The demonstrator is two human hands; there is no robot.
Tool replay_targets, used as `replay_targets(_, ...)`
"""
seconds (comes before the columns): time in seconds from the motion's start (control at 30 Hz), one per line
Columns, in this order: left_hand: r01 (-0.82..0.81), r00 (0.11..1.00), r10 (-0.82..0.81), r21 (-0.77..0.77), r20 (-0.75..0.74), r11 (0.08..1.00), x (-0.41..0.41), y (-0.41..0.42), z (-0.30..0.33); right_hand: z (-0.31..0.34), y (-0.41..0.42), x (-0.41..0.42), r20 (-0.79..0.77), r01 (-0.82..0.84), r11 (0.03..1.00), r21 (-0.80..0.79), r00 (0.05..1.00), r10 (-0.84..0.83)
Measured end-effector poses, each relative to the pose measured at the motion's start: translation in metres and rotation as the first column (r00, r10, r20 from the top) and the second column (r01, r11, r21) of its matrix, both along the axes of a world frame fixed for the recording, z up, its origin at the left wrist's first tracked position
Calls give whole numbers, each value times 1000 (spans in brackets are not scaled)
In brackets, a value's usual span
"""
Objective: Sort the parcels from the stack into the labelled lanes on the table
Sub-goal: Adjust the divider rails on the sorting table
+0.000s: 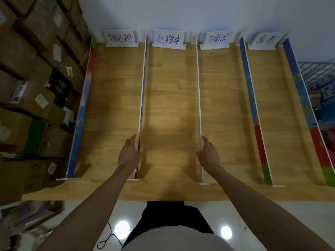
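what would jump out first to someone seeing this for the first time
Two bare hands reach over the near end of the wooden table: the left hand rests against one white divider, the right hand against the next divider, framing the second lane. Four handwritten label cards stand along the far edge, and a stack of cardboard parcels fills the left side.

Table point(170, 98) lies ahead of both hands, split into 4 lanes by dividers. L hand point(129, 154) touches 2nd divider point(143, 91), R hand point(208, 154) touches 3rd divider point(199, 91); one lane between them. Label cards point(168, 39) stand beyond fingertips. Parcel stack point(36, 73) sits left of L hand.
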State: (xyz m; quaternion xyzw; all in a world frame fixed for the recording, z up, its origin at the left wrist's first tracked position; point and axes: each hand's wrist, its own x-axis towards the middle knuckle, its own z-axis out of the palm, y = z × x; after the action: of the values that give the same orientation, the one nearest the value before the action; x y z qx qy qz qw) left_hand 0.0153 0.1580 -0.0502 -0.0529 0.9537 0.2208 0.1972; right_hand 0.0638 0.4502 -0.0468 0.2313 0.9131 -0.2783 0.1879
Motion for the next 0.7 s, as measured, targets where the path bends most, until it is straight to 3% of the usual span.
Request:
replay_targets(0.33, 18, 1000, -18, -22, 13, 1000, -1, -5, 14, 20, 8, -2, -14, -37, 999, 18, 999, 37)
replay_targets(0.7, -94, 992, 80, -158, -94, 983, 31, -69, 68, 62, -43, -21, -143, -215, 961, 176, 960, 241)
